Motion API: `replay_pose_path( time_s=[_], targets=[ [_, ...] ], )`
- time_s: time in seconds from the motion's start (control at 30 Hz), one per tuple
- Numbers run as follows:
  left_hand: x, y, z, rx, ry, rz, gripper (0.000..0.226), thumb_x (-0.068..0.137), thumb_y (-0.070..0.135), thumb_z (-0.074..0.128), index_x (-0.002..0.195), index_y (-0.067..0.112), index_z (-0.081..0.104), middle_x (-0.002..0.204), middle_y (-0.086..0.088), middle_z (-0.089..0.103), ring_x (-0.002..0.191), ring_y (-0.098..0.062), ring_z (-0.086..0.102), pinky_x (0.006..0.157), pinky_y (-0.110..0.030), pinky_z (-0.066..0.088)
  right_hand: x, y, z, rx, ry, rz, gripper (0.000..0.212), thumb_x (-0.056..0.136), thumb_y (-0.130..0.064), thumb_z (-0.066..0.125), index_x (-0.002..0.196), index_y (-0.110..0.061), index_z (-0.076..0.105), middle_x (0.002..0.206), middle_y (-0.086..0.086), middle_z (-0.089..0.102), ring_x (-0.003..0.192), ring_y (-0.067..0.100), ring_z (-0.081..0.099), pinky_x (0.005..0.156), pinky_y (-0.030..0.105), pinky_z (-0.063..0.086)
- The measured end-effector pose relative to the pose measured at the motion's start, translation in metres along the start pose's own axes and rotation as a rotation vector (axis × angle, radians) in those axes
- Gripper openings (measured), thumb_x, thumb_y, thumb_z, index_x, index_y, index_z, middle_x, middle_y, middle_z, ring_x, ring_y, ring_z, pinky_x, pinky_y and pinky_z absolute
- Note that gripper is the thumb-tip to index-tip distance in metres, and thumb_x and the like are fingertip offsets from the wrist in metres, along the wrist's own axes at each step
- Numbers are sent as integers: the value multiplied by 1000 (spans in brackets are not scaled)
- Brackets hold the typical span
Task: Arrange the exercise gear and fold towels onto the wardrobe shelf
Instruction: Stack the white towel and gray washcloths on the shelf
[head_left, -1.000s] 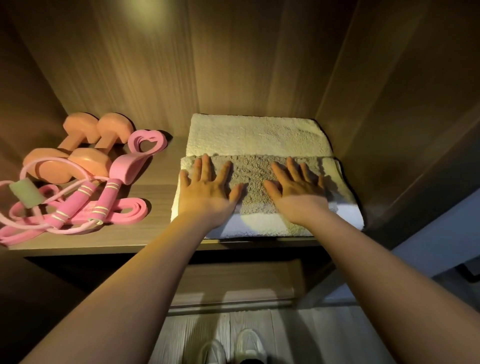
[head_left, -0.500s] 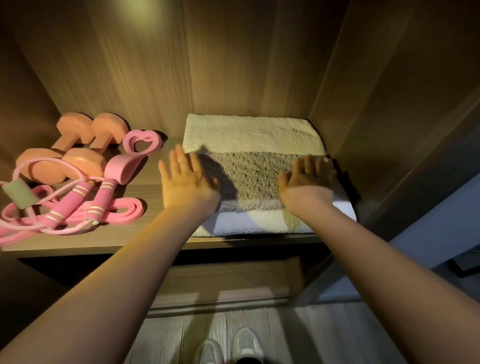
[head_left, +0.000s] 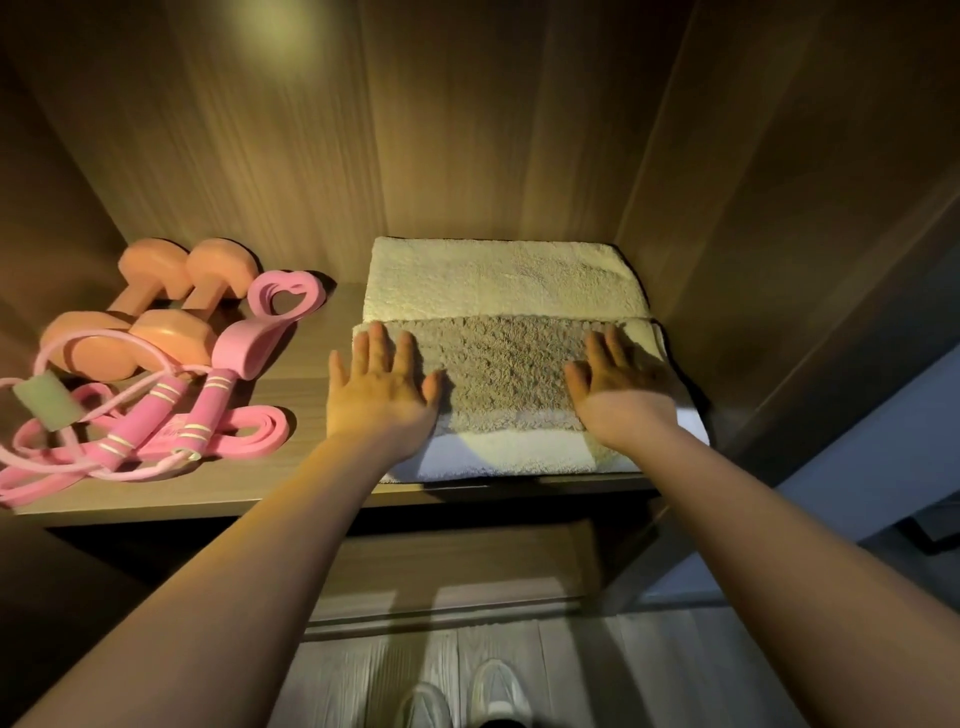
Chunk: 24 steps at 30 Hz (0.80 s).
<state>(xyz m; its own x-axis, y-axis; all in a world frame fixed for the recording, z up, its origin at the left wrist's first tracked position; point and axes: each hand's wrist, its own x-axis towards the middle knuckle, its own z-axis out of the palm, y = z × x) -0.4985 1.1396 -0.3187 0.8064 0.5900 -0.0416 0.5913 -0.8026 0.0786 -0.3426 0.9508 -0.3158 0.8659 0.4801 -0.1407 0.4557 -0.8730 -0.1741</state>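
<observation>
Folded towels lie stacked on the right half of the wooden wardrobe shelf (head_left: 291, 374): a grey-brown towel (head_left: 504, 369) on top, a cream towel (head_left: 498, 275) showing behind it and a white one (head_left: 509, 452) at the front edge. My left hand (head_left: 382, 392) lies flat, fingers spread, on the stack's left edge. My right hand (head_left: 621, 387) lies flat on its right side. On the shelf's left sit two orange dumbbells (head_left: 150, 312), a pink skipping rope (head_left: 171, 410) and a pink resistance band (head_left: 249, 434).
A pink heart-ended exerciser (head_left: 270, 317) lies between the dumbbells and the towels. The wardrobe's right wall (head_left: 779, 208) stands close against the towel stack. Below are a lower wooden panel (head_left: 452, 571), the floor and my white shoes (head_left: 462, 696).
Both hands started flat near the middle of the grey towel, slid outward to its left and right edges, and now rest flat there, fingers spread.
</observation>
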Motion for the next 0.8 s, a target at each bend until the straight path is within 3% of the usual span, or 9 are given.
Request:
replay_pose_path(
  time_s=[0.03, 0.1, 0.17, 0.33, 0.47, 0.57, 0.63, 0.7, 0.8],
  targets=[
    [0, 0, -4, 19, -13, -41, 70, 99, 53, 9, 156, 14, -4, 161, -17, -13, 149, -31, -12, 119, -50, -8, -1, 4, -3, 17, 28, 39, 63, 100, -54, 14, 155, -22, 10, 163, 4, 10, 147, 25, 16, 115, 45, 19],
    [-1, 6, -12, 45, 21, -65, 70, 100, 48, 12, 155, 8, -6, 161, -18, -14, 149, -32, -13, 120, -50, -8, -3, 12, -12, 62, 101, 104, 59, 100, -50, 26, 146, -15, 32, 139, 13, 47, 117, 30, 51, 88, 38, 43],
    [-1, 22, -14, 35, 110, 46, 72, 99, 48, 14, 153, 9, -12, 160, -15, -18, 148, -29, -16, 120, -49, -7, -4, 18, -22, 154, 159, 137, 48, 98, -45, 37, 132, -12, 46, 108, 11, 59, 87, 29, 58, 70, 33, 44],
    [0, 77, 0, -6, 85, 369, 69, 97, 58, 8, 155, 23, -4, 162, -5, -14, 149, -20, -13, 121, -47, -5, 14, 24, -45, 315, 31, 196, 32, 99, -39, 46, 87, -11, 55, 82, 4, 53, 71, 22, 52, 58, 28, 38],
    [5, 80, 13, -1, 54, 350, 72, 92, 60, 0, 155, 25, -3, 163, -3, -12, 149, -19, -11, 121, -46, -6, 24, 23, -51, 452, -86, 240, 16, 99, -34, 49, 97, -19, 43, 73, 1, 47, 60, 14, 46, 47, 24, 34],
    [6, 78, 14, -12, 52, 368, 78, 86, 62, -6, 155, 26, -4, 162, -3, -12, 149, -18, -12, 121, -46, -6, 28, 25, -61, 649, -226, 258, 18, 97, -27, 57, 86, -18, 46, 68, 1, 44, 56, 13, 44, 40, 18, 38],
    [6, 79, 13, -14, 48, 365, 80, 85, 62, -7, 155, 26, -4, 162, -3, -12, 149, -19, -11, 121, -46, -5, 29, 25, -68, 784, -340, 242, 9, 95, -24, 60, 93, -17, 56, 71, 4, 46, 64, 18, 48, 61, 24, 53],
    [5, 79, 12, -9, 36, 364, 78, 87, 63, -4, 155, 26, -3, 162, -3, -12, 150, -19, -11, 121, -47, -4, 29, 27, -74, 938, -422, 240, 23, 91, -26, 64, 110, -13, 61, 80, 7, 57, 77, 23, 56, 91, 37, 51],
    [3, 72, 4, -85, 77, 427, 69, 96, 59, 25, 155, 24, 16, 164, -2, 4, 150, -21, 2, 121, -47, 3, 22, 25, -82, 1223, -496, 250, 16, 89, -26, 66, 93, -11, 62, 83, 5, 61, 75, 21, 60, 94, 33, 46]
  ],
)
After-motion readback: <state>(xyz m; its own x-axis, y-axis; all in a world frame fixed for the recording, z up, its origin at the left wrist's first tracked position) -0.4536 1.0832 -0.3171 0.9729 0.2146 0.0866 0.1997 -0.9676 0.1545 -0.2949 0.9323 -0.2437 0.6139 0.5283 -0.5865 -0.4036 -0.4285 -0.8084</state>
